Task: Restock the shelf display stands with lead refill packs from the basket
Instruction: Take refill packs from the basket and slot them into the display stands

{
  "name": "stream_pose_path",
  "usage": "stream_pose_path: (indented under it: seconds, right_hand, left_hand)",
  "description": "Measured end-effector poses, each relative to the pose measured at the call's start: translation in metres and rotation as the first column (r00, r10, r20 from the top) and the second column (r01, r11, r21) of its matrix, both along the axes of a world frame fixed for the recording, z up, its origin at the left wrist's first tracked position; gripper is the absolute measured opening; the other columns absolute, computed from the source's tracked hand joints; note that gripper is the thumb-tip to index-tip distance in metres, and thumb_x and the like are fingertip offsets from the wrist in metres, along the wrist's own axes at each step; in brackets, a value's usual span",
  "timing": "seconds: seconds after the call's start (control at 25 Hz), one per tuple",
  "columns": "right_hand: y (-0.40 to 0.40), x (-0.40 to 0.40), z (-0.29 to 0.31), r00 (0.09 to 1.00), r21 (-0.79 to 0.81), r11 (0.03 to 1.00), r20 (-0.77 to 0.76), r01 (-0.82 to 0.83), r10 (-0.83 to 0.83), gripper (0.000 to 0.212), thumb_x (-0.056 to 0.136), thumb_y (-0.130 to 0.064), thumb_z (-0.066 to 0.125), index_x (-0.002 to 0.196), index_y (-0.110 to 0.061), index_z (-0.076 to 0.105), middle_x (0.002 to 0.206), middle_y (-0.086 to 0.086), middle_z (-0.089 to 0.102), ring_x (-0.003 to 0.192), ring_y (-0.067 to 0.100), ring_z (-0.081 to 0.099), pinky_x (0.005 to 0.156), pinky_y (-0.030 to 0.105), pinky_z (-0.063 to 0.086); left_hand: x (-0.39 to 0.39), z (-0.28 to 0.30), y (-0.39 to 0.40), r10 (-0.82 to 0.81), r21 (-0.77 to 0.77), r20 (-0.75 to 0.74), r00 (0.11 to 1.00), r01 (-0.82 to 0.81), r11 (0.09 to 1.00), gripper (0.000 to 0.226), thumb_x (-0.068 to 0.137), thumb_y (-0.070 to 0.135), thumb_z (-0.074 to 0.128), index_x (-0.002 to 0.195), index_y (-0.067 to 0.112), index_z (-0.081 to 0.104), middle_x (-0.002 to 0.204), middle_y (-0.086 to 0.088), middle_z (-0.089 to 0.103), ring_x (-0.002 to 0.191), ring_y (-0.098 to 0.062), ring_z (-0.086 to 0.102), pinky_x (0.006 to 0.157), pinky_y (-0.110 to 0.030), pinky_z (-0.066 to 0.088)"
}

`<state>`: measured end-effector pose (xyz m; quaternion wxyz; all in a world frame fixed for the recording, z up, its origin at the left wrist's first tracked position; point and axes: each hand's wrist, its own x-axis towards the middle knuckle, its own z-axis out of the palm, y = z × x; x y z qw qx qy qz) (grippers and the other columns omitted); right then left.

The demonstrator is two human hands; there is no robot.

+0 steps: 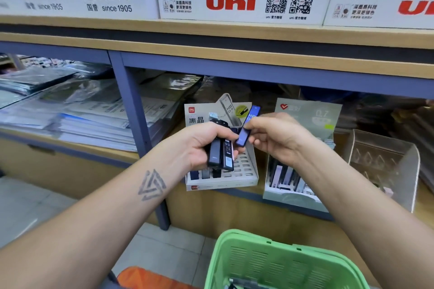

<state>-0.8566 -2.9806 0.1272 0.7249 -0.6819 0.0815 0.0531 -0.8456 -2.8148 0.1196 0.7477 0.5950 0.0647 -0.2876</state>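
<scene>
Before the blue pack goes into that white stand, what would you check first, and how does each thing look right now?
1. Blue pack firmly held: ok, the right hand pinches it at its middle.
2. Spare dark packs secure: ok, the left hand grips the bundle.
3. Free slots in the white stand: ok, most slots look empty; a few packs stand in the front row.
4. Pack matches the stand: cannot tell, the label on the pack is partly covered.
5. Way down to the stand: not ok, the left hand and its bundle hang right above the slots.
6. More packs in the green basket: cannot tell, only something dark shows at the bottom.
</scene>
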Motion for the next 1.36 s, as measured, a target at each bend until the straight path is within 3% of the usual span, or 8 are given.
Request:
stream_pose_path:
  seconds: [0.16,0.32,0.6,0.84,0.96,1.04,1.2,1.36]
  right_hand:
    - [0.011,0.000,-0.004,0.995,-0.054,0.997,0.079,-0.061,0.065,0.024,0.087,0.008,0.068,0.107,-0.002,0.060,0.071,0.014,0.070,0.050,0.016,0.060,0.045,0.020,0.049]
    - [0.007,0.007,-0.004,0.985,0.088,0.989,0.139,-0.117,0.104,0.031,0.094,0.005,0.060,0.123,-0.007,0.059,0.104,0.023,0.074,0.065,0.019,0.067,0.051,0.021,0.051]
    - [0.013,0.014,-0.006,0.977,-0.012,0.998,0.203,-0.061,0.063,0.018,0.090,-0.004,0.072,0.106,0.003,0.069,0.082,0.014,0.074,0.063,0.015,0.067,0.056,0.019,0.055]
    - [0.009,0.019,0.001,0.991,-0.061,0.996,0.115,-0.064,0.071,0.011,0.091,-0.014,0.071,0.100,-0.007,0.070,0.070,0.007,0.065,0.050,0.013,0.052,0.043,0.019,0.036]
    - [0.007,0.023,0.007,0.992,-0.109,0.992,0.102,-0.059,0.070,0.020,0.094,-0.013,0.064,0.107,0.001,0.070,0.071,0.011,0.067,0.051,0.014,0.053,0.043,0.020,0.037]
    - [0.004,0.024,0.013,0.988,-0.241,0.969,0.135,-0.044,0.079,0.017,0.094,-0.003,0.059,0.105,0.002,0.071,0.078,0.019,0.072,0.052,0.015,0.055,0.044,0.020,0.040]
    - [-0.010,0.026,0.028,0.961,-0.650,0.760,0.198,-0.019,0.193,0.016,0.092,0.002,0.063,0.102,-0.009,0.067,0.074,0.012,0.075,0.056,0.013,0.066,0.048,0.020,0.046]
    - [-0.005,0.040,0.016,0.942,-0.925,0.376,0.177,0.060,0.285,0.012,0.085,-0.007,0.075,0.094,-0.014,0.071,0.088,0.006,0.074,0.075,0.018,0.068,0.063,0.027,0.051]
  left_hand:
    - [0.001,-0.003,0.013,-0.006,0.069,0.023,1.000,0.005,0.998,0.013,0.094,-0.005,0.054,0.103,-0.003,0.063,0.087,-0.020,0.070,0.070,-0.024,0.069,0.051,-0.026,0.055]
    - [0.002,-0.001,0.025,0.039,0.026,0.000,0.999,-0.039,0.999,0.011,0.095,-0.004,0.052,0.099,-0.005,0.062,0.077,-0.019,0.068,0.058,-0.021,0.066,0.050,-0.025,0.056]
    - [0.000,-0.001,0.036,0.027,0.056,-0.060,0.998,-0.024,0.998,0.026,0.094,-0.001,0.052,0.118,-0.007,0.061,0.084,-0.022,0.071,0.063,-0.025,0.072,0.051,-0.025,0.056]
    - [0.002,0.001,0.033,0.071,0.071,-0.046,0.996,-0.068,0.995,0.011,0.093,-0.003,0.055,0.101,-0.004,0.063,0.080,-0.020,0.069,0.068,-0.023,0.068,0.051,-0.025,0.057]
    - [0.007,0.001,0.032,0.135,0.087,-0.024,0.991,-0.133,0.987,0.007,0.094,-0.004,0.055,0.098,-0.003,0.061,0.073,-0.018,0.065,0.060,-0.020,0.064,0.048,-0.025,0.056]
    - [0.008,0.002,0.031,0.159,0.090,-0.019,0.987,-0.157,0.984,0.004,0.094,-0.004,0.055,0.093,-0.003,0.059,0.070,-0.017,0.065,0.056,-0.020,0.062,0.047,-0.025,0.056]
    - [0.009,0.003,0.034,0.180,0.064,-0.029,0.983,-0.178,0.982,0.005,0.095,-0.005,0.055,0.092,-0.003,0.058,0.069,-0.017,0.065,0.063,-0.020,0.062,0.050,-0.027,0.056]
    - [0.011,0.006,0.030,0.180,0.016,-0.036,0.983,-0.180,0.984,0.004,0.093,-0.006,0.057,0.091,-0.004,0.058,0.061,-0.015,0.065,0.055,-0.021,0.064,0.051,-0.027,0.057]
